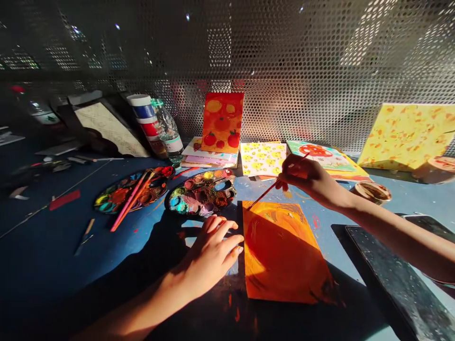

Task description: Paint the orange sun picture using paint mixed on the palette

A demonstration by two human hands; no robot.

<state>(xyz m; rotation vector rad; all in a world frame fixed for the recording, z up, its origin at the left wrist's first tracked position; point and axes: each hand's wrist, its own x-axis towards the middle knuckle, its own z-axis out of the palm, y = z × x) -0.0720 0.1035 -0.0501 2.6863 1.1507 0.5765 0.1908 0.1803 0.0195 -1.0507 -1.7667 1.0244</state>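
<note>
My right hand [305, 179] pinches a thin red paintbrush [265, 195]; its tip touches the top left corner of an orange-painted canvas [284, 251] lying flat on the blue table [53, 237]. My left hand [213, 251] rests fingers spread on the table at the canvas's left edge, just below a round paint palette [202, 193]. A second palette [131, 192] lies further left with pink and orange brushes [130, 201] across it.
Painted canvases stand and lie along the perforated metal wall: orange with red fruit [222, 121], yellow [263, 157], a yellow one [405, 135] at right. Paint jars [145, 116], a water bottle [169, 132], a small cup [371, 192] and a dark tray [394, 270] sit around.
</note>
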